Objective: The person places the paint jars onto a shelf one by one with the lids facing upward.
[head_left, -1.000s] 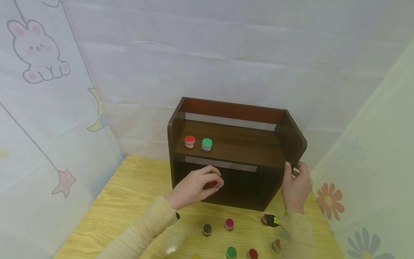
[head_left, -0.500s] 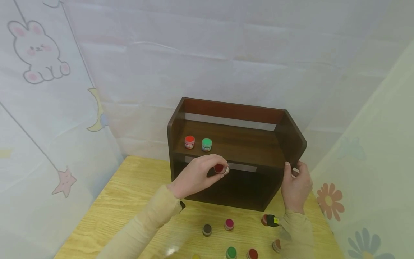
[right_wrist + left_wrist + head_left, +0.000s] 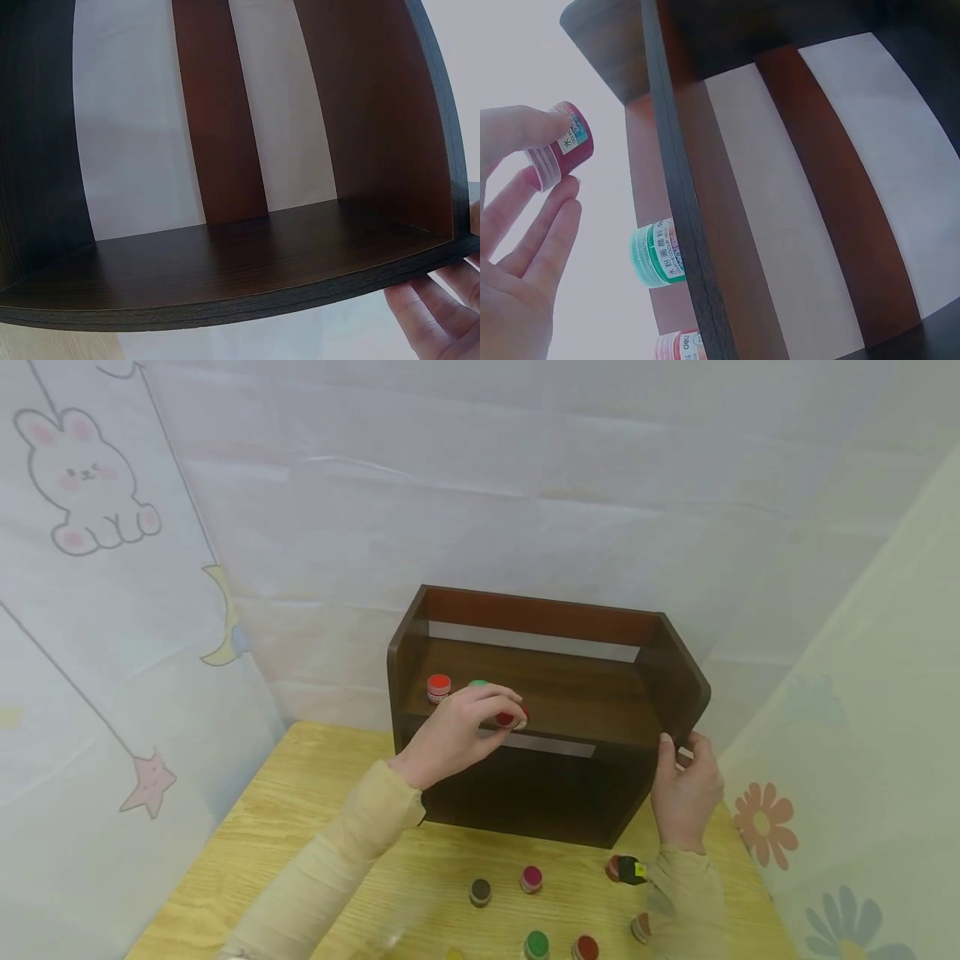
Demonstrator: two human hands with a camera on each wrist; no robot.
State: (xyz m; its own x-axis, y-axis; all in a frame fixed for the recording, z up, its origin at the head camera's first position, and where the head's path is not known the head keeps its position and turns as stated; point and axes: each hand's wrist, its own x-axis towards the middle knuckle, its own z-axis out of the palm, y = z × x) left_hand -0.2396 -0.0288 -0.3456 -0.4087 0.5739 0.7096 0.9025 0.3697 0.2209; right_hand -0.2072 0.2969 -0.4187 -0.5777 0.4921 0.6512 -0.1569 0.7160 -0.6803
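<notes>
My left hand pinches a small dark red paint jar between thumb and fingers, its label showing in the left wrist view. In the head view hand and jar overlap the front edge of the upper board of a dark brown shelf. An orange-red paint jar stands on that board at the left. Beside it is a green paint jar, mostly hidden behind my left hand in the head view. My right hand grips the shelf's right side panel, thumb in front and fingers round the outside.
Several more paint jars stand on the wooden table before the shelf, among them a dark grey jar, a magenta jar and a dark green jar. A pale curtain hangs close behind the shelf.
My left hand has risen with the dark red jar from the lower opening to the upper board's front edge, now covering most of the green jar. The right hand stays put.
</notes>
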